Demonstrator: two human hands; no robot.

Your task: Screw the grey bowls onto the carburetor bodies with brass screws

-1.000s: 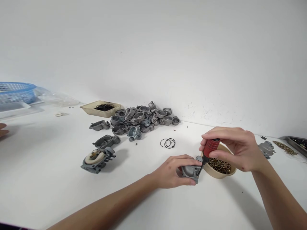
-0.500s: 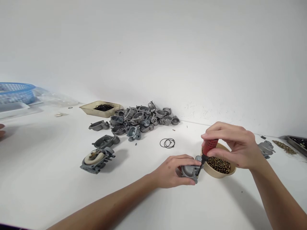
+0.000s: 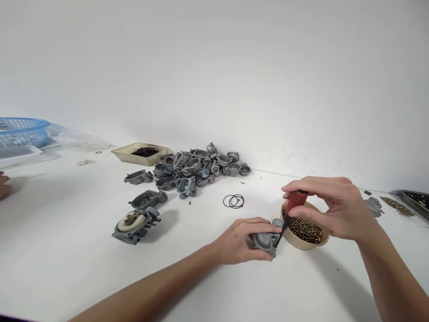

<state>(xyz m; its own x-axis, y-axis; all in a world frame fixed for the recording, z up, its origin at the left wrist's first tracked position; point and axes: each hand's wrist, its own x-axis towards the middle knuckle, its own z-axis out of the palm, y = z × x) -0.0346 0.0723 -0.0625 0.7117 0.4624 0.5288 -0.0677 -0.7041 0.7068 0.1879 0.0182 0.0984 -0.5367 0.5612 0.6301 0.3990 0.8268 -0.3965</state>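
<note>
My left hand (image 3: 243, 241) is closed around a grey metal carburetor (image 3: 264, 241) on the white table. In my right hand (image 3: 330, 208) is a screwdriver with a red handle (image 3: 297, 201), pinched between thumb and fingers. Its dark shaft tilts down to the near right edge of the carburetor, where a small brass-coloured screw shows at the tip. Just behind the tool stands a cream bowl (image 3: 301, 245) of brass-coloured screws (image 3: 306, 231). Two thin black O-rings (image 3: 233, 201) lie beyond my left hand.
A heap of grey metal bowls (image 3: 197, 165) rests by the wall, beside a cream tray (image 3: 124, 154) of black rings. An open carburetor (image 3: 134, 226) with a white float sits at left. Another person's hand (image 3: 4, 184) shows at the left edge, near a blue basket (image 3: 25, 132).
My right hand has shifted slightly right and down, and the screwdriver leans a little more. My left hand stays on the carburetor. The other person's hand has come slightly further into view.
</note>
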